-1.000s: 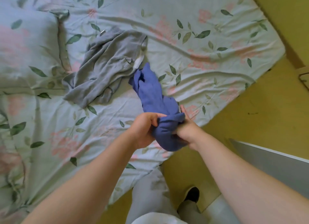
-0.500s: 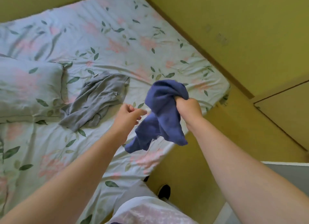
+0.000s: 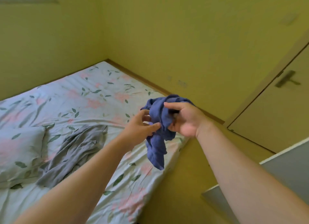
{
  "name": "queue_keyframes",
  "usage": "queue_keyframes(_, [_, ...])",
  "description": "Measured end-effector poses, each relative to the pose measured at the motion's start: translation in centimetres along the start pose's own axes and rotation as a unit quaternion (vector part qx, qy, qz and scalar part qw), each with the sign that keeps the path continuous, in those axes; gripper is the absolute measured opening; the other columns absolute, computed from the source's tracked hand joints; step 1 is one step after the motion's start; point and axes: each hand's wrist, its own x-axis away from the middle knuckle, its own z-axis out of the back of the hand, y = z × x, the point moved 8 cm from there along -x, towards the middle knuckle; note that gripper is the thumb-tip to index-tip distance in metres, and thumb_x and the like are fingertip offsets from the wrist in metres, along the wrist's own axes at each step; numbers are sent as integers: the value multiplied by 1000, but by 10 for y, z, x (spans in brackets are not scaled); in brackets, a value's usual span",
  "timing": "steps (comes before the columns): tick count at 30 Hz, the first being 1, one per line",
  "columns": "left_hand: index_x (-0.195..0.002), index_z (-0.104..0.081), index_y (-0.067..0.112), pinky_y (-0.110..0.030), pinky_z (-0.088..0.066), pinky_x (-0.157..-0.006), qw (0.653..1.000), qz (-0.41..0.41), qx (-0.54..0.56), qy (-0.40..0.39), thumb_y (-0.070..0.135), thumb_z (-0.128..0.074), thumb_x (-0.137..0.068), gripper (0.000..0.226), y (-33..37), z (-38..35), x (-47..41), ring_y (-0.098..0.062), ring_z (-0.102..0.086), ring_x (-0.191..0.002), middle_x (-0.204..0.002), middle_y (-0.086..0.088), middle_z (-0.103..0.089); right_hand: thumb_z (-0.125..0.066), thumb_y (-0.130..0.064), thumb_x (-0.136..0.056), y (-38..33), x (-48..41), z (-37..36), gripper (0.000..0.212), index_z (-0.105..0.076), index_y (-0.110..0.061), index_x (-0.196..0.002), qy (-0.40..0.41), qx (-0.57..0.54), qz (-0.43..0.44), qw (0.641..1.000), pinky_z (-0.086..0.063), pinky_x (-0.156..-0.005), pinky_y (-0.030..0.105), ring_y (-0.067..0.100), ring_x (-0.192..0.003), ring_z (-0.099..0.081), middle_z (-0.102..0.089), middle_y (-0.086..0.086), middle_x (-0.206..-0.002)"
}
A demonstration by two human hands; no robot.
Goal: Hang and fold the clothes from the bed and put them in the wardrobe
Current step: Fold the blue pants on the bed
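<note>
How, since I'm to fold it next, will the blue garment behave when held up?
Probably floppy: the blue garment droops in a crumpled tail below the right hand. Likely light, since that hand's loose grip carries it. It will probably bunch unless spread flat on the bed.

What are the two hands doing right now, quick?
Left hand: touching the blue garment; grip cannot be told.
Right hand: holding the blue garment.

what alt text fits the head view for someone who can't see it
A crumpled blue garment is held above a floral-sheeted bed: the right hand grips it and the left hand pinches its edge. A grey garment lies on the bed beside a pillow.
</note>
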Motion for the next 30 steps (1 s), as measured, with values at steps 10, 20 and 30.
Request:
queue_keyframes(10, [-95, -54, 16, -45, -57, -73, 992, -46, 14, 116, 5, -58, -97, 12, 76, -11, -23, -23, -62, -66, -78, -6, -61, -73, 8, -80, -81, 60, 56, 48, -60, -24, -113, 218, 143, 174, 950, -48, -50, 26, 20, -79, -63, -67, 6, -96])
queue_keyframes(20, [-115, -52, 34, -24, -57, -79, 989, -129, -71, 17, 54, -83, -65, 62, 98, -72, -5, 2, -65, -93, -113, 12, -63, -75, 12, -76, -124, 86, 48, 23, -69, -11, -78, 172, 58, 329, 927, -54, -69, 29, 18, -75, -69, -74, 3, -79])
queue_keyframes(30, [-136, -39, 24, -20, -50, -79, 959, -150, -237, 31, 51, -77, -76, 76, 85, -98, -32, -4, -61, -101, -118, 14, -57, -62, 17, -73, -173, 124, 49, 41, -68, -23, -79, 228, 181, 471, 833, -55, -72, 20, 5, -86, -71, -75, -12, -87])
